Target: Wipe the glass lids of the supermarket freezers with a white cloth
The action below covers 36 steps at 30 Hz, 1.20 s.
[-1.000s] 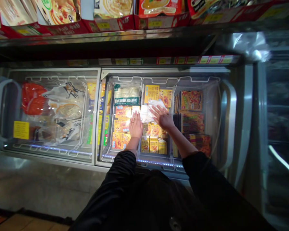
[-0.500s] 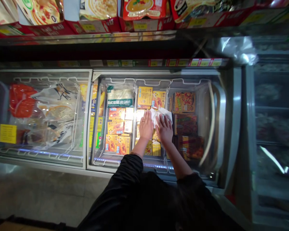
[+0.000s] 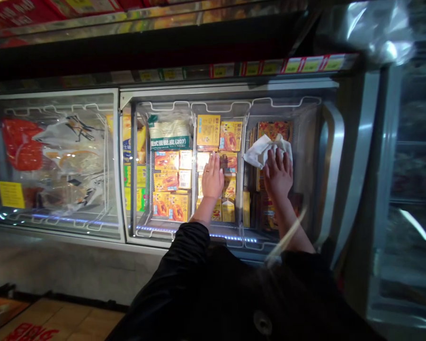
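My right hand (image 3: 278, 173) lies flat with its fingers spread on a crumpled white cloth (image 3: 266, 149), pressing it against the glass lid (image 3: 305, 137) of a chest freezer, over the pizza boxes (image 3: 274, 130) at the right. To its left, my left hand (image 3: 212, 177) rests flat and open on the same lid, above yellow and orange boxes (image 3: 218, 133). Both sleeves are black.
A second glass lid (image 3: 57, 151) at the left covers bagged frozen food and a red pack (image 3: 18, 143). The curved grey handle (image 3: 332, 161) runs down the freezer's right end. A shelf with price tags (image 3: 284, 66) overhangs it. Another cabinet (image 3: 412, 180) stands to the right.
My right hand slid the white cloth to the right across the lid, from the middle compartment to over the pizza boxes. My left hand stayed flat near the middle. The view dropped lower.
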Each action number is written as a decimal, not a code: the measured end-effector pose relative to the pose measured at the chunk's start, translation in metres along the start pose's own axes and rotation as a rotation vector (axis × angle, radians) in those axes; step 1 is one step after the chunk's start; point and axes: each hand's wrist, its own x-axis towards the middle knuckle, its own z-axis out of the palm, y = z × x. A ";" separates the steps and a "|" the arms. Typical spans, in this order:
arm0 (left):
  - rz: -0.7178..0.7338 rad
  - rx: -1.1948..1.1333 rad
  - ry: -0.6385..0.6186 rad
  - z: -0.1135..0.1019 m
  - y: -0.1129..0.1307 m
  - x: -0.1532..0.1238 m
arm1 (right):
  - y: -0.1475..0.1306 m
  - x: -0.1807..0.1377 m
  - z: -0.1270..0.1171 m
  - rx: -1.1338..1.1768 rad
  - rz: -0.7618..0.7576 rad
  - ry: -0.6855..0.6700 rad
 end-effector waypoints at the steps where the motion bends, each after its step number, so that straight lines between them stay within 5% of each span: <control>1: -0.005 0.006 -0.003 0.000 0.001 0.000 | -0.003 -0.012 0.002 0.000 0.029 0.010; 5: -0.026 0.032 -0.014 0.000 0.005 0.002 | -0.039 -0.042 0.012 0.029 -0.017 -0.050; 9: -0.052 0.079 -0.038 0.000 0.007 0.002 | -0.065 -0.022 0.016 0.078 -0.208 -0.170; 12: -0.054 0.128 -0.056 0.000 0.007 0.003 | -0.051 0.007 0.010 0.085 -0.303 -0.195; 15: -0.050 0.156 -0.062 -0.001 0.007 0.003 | -0.026 0.018 0.002 0.063 -0.225 -0.134; 21: -0.060 0.163 -0.060 -0.003 0.014 0.004 | -0.022 -0.029 0.001 0.065 -0.065 -0.106; 25: -0.069 0.169 -0.069 -0.005 0.017 0.004 | -0.035 -0.040 0.002 0.067 -0.229 -0.177; 30: -0.072 0.177 -0.074 -0.007 0.016 0.006 | -0.006 0.012 -0.010 0.053 -0.407 -0.254; 36: 0.008 0.207 -0.128 -0.007 0.028 -0.002 | 0.040 0.027 -0.026 -0.014 -0.103 -0.085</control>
